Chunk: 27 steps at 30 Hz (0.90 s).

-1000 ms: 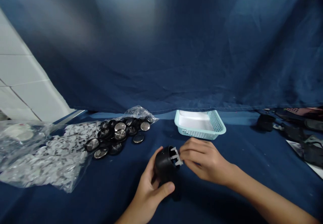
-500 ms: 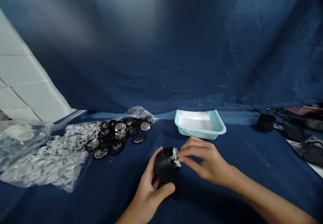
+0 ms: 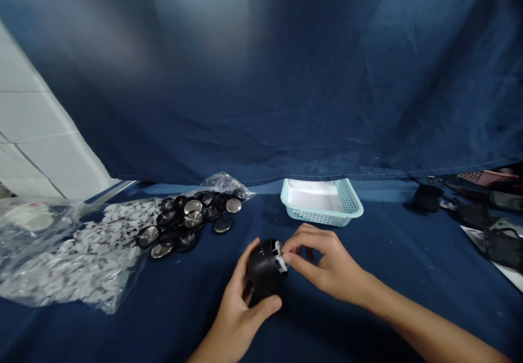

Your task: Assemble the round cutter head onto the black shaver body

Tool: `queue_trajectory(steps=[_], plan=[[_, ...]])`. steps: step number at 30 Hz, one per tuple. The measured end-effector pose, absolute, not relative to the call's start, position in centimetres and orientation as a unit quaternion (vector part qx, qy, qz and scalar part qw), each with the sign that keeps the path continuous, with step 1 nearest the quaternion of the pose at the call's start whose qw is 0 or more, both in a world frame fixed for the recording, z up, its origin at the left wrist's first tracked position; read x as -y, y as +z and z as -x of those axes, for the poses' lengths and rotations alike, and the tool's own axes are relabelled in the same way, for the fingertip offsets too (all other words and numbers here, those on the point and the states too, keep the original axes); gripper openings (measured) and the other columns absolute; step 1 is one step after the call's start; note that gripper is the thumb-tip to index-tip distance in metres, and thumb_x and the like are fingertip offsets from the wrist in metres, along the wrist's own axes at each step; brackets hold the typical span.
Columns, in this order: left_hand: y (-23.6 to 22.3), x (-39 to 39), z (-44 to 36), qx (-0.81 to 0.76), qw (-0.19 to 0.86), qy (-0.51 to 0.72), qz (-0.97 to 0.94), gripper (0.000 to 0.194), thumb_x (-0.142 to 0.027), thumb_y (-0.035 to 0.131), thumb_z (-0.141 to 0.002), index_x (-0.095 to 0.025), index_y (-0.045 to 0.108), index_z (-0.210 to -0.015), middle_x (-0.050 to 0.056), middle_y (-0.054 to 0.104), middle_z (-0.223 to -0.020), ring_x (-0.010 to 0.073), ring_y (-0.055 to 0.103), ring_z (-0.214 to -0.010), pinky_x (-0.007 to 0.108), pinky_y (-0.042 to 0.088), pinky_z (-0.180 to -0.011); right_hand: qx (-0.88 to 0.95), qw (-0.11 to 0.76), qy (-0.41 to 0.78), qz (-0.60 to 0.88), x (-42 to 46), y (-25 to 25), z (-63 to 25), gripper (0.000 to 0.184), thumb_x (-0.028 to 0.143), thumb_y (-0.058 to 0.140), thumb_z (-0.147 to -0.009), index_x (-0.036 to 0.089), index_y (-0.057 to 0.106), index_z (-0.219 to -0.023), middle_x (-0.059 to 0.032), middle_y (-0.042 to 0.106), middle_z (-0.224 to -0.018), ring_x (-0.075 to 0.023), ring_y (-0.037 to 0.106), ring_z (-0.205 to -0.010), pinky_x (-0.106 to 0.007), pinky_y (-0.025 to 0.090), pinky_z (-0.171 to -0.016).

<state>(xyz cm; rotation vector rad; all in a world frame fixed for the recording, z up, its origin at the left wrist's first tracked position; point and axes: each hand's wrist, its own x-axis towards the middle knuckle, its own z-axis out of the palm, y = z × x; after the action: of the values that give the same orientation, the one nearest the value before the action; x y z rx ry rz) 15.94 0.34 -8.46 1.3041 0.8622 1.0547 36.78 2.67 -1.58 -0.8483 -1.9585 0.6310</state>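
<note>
A black cylindrical housing (image 3: 265, 270) rests in my left hand (image 3: 241, 303), whose fingers and thumb wrap round it. Its open end tilts up to the right. In that opening sits a small white plastic piece (image 3: 280, 258), pinched by the fingertips of my right hand (image 3: 321, 256). Part of the white piece is hidden behind those fingers. Left of my hands lies a pile of round black caps with silvery faces (image 3: 192, 218). Beside the pile, a clear plastic bag (image 3: 81, 265) holds many small white pieces.
A light-blue basket (image 3: 318, 218) with a white lining stands behind my hands. Black items (image 3: 469, 210) and a white sheet (image 3: 512, 276) lie at the right, near a pink basket (image 3: 486, 177). A dark blue curtain (image 3: 261, 79) hangs at the back.
My right hand has moved slightly left, toward the housing. The white piece now sits deeper in the opening, where before it stuck out. My left hand keeps its hold.
</note>
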Motion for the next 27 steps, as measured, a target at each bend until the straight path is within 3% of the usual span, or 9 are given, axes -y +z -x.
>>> queue_trajectory(steps=[8,17,22,27], plan=[[-8.4,-0.6,-16.0,-0.362,0.588,0.476,-0.545,0.088,-0.034,0.077,-0.075,-0.029,0.026,-0.147,0.009,0.041,-0.149,0.0281,0.039,-0.137,0.034,0.038,-0.110,0.776,0.425,0.268,0.381,-2.9,-1.9,-36.8,0.015,0.022,0.060,-0.089,0.022,0.069,-0.101,-0.0004,0.062,-0.080,-0.0126,0.056,-0.074,-0.026,0.043,-0.064],[-8.1,-1.4,-15.8,-0.377,0.572,0.484,-0.544,0.090,-0.035,0.077,-0.075,-0.027,0.026,-0.149,0.010,0.041,-0.148,0.0289,0.039,-0.137,0.036,0.037,-0.110,0.778,0.349,0.313,0.419,-3.0,-1.4,-36.6,0.016,0.014,0.054,-0.089,0.021,0.068,-0.090,-0.0007,0.066,-0.085,-0.0133,0.059,-0.076,-0.024,0.041,-0.060],[-8.1,-1.7,-15.5,-0.388,0.554,0.477,-0.562,0.088,-0.034,0.076,-0.076,-0.028,0.026,-0.149,0.009,0.043,-0.147,0.0270,0.041,-0.135,0.034,0.036,-0.110,0.772,0.349,0.336,0.412,-2.6,-1.0,-36.7,0.022,0.013,0.054,-0.088,0.024,0.071,-0.098,-0.0009,0.068,-0.091,-0.0141,0.060,-0.079,-0.025,0.042,-0.061],[-8.1,-1.7,-15.4,-0.387,0.547,0.465,-0.578,0.088,-0.034,0.075,-0.077,-0.027,0.025,-0.148,0.010,0.044,-0.146,0.0265,0.043,-0.134,0.034,0.036,-0.111,0.769,0.363,0.338,0.404,-2.7,-1.2,-36.8,0.029,0.012,0.053,-0.088,0.026,0.069,-0.108,0.0002,0.065,-0.084,-0.0124,0.056,-0.072,-0.024,0.042,-0.060]])
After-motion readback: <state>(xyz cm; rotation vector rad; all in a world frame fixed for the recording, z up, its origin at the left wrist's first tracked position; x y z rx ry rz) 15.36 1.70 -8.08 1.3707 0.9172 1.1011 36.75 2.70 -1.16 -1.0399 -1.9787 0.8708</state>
